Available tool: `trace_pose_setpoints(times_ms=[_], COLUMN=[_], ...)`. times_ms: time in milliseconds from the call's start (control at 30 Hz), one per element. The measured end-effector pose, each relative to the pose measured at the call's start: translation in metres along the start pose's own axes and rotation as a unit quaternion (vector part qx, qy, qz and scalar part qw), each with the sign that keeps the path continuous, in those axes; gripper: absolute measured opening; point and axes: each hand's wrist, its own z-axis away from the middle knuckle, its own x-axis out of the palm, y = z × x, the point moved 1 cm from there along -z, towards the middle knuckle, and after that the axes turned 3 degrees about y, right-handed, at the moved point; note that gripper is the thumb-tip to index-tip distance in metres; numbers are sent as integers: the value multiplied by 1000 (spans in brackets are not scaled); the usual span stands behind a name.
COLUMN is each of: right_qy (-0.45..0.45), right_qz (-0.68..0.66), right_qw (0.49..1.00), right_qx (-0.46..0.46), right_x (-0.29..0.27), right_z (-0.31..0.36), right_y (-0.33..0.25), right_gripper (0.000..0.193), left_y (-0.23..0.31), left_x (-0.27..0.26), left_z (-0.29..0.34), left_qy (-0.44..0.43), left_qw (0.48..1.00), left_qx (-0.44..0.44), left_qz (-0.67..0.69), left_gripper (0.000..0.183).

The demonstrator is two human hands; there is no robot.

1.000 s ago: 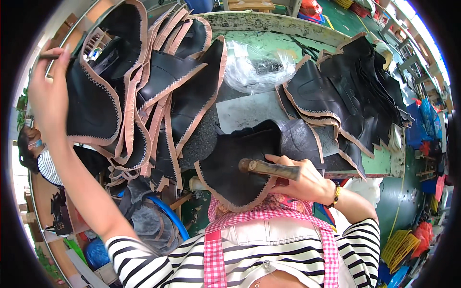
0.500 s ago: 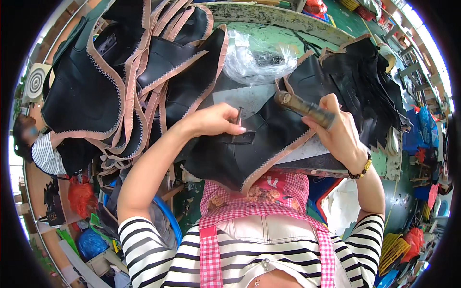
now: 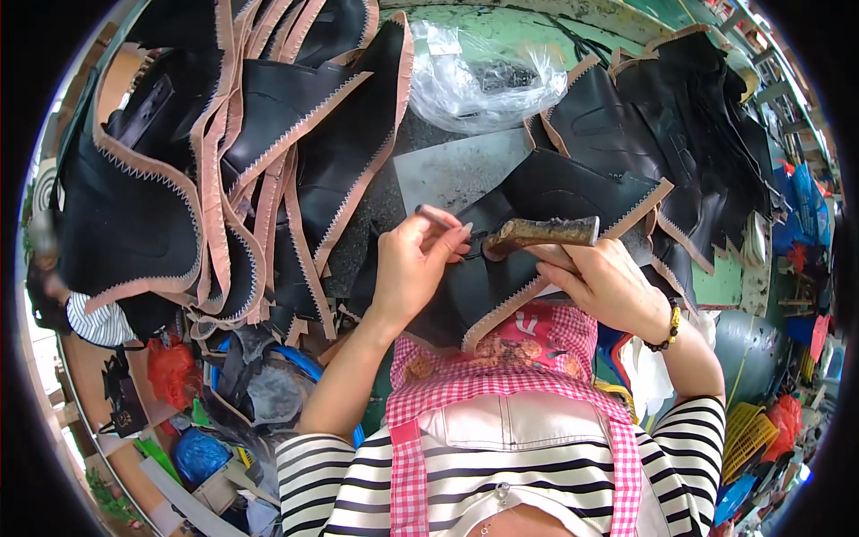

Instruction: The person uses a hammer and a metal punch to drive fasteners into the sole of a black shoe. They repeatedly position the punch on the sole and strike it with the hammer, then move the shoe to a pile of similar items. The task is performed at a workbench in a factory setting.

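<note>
My left hand (image 3: 413,268) is closed around a short metal rod (image 3: 435,216), which looks like a punch and lies tilted across the fingers. My right hand (image 3: 608,282) grips a worn hammer (image 3: 544,234) by its handle. The hammer's head hangs over a black leather piece (image 3: 559,191), close to the left fingertips. This piece has a light pinkish-brown border with zigzag stitching and lies on the work table. By the left fingertips is a small dark strip, partly hidden by fingers and hammer; whether the fingers touch it, I cannot tell.
Stitched black leather pieces (image 3: 349,170) are heaped on the left, and another dark stack (image 3: 689,125) lies at the right. Clear plastic wrapping (image 3: 483,85) sits at the back, behind a grey plate (image 3: 461,170). Another person's striped sleeve (image 3: 97,319) shows at far left.
The hammer has come down leftward, toward the left fingertips. My left hand has turned, and the rod has gone from upright to tilted across the fingers. The leather piece has shifted and the whole view moved.
</note>
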Motion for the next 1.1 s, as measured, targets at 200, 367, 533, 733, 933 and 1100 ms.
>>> trace_pose_setpoints(times_ms=[200,367,533,733,933,1100], right_qy=[-13,56,174,46,-8,75], right_qz=[-19,-91,-37,18,46,-15], right_qw=[1000,994,974,998,999,997], right_qx=[-18,7,-143,-26,24,-12], right_x=[1,-28,-59,-30,-5,-45], right_z=[2,-6,-6,-9,-4,-9], right_y=[4,-15,-50,-17,2,-25], right_gripper=[32,30,29,27,26,24], left_y=[2,6,10,7,7,5], left_x=[5,9,10,9,9,12], left_z=[0,-1,5,6,0,1], left_qy=[15,26,31,31,20,33], left_qw=[1000,998,969,994,998,990], left_qx=[21,40,151,63,31,84], left_qz=[-16,-50,-193,-82,-45,-110], left_gripper=[9,6,9,5,7,6])
